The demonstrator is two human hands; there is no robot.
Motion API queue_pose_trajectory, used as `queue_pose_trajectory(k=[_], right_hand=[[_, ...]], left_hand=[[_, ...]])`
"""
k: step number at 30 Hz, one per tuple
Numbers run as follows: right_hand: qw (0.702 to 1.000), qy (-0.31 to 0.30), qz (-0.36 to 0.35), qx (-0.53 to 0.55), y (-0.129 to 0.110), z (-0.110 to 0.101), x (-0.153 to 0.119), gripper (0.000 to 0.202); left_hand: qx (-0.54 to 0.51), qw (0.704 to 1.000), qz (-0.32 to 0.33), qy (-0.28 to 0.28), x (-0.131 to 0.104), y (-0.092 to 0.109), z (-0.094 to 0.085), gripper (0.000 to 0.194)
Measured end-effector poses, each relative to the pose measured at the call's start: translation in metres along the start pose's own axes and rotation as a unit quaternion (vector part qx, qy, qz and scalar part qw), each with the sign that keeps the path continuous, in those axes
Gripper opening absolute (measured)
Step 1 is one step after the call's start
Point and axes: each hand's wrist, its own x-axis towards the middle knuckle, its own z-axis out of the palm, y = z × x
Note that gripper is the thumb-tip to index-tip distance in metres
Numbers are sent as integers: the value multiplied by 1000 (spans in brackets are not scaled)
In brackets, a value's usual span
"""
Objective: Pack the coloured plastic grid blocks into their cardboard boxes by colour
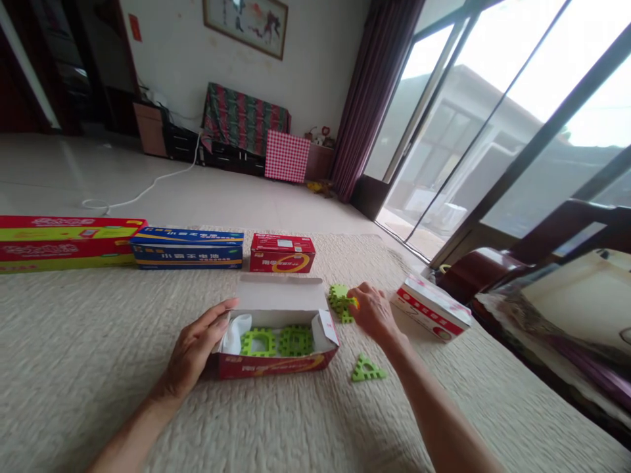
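An open red cardboard box stands in front of me with its lid flap folded back. Inside lie green notched building pieces between wads of white paper. My left hand grips the box at its left end, fingers along the rim. Right of the box, my right hand is closed at a small heap of green notched pieces, its fingertips on one of them; a bit of yellow-orange shows at the fingers. A green triangular piece lies on the bedspread nearer to me.
Behind the open box stand a closed red box, a blue box and a long red-and-green box. A white-and-red box lies at the right, near dark wooden furniture. All boxes rest on a beige textured cover.
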Motion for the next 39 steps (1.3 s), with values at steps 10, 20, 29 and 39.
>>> queue_pose_trajectory(k=[10,20,29,39], right_hand=[[999,20,-23,-8,2,-1,-2,17],[976,111,-86,168,-59,-76,-8,10],[973,3,-186,133,-119,-64,-14,7],[979,14,-192,72,-114,-56,-17,7]], left_hand=[[-28,999,-10,11,-4,12,6,70],[-24,1000,9,-8,-2,8,3,60],[-11,1000,8,3,-3,14,6,61],[-4,1000,10,10,-3,13,5,61]])
